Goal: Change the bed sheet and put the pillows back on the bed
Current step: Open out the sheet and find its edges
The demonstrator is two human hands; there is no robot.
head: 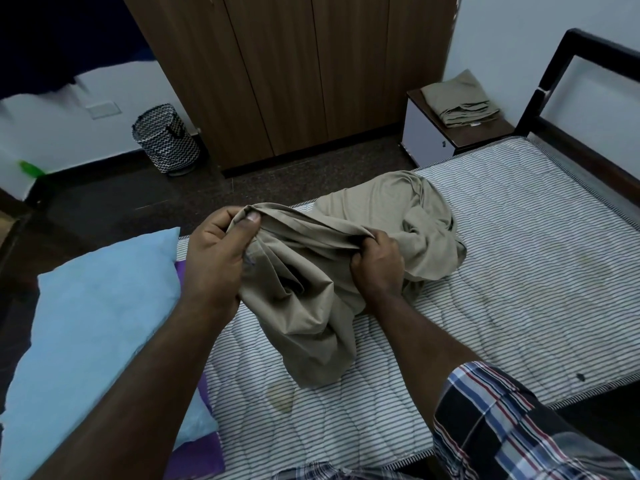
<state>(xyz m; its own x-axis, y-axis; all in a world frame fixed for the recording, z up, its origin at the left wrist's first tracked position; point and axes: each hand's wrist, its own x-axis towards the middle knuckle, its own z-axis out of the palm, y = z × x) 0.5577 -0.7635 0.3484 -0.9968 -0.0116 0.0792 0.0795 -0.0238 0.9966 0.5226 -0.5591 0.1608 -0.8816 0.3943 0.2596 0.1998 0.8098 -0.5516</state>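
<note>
Fingers [254,216] of the left hand [214,251] pinch a gathered edge of one beige sheet [311,292]; the right hand [375,263] curls tight round the same edge further along. Between them the edge is lifted, and the rest of the sheet lies bunched on the bare striped mattress [519,244]. One blue pillow [93,334] lies at the mattress's left end. A second sheet [457,98], folded, sits on the nightstand [460,129] beside the bed. One zigzag basket [166,140] stands by the wardrobe [294,71].
</note>
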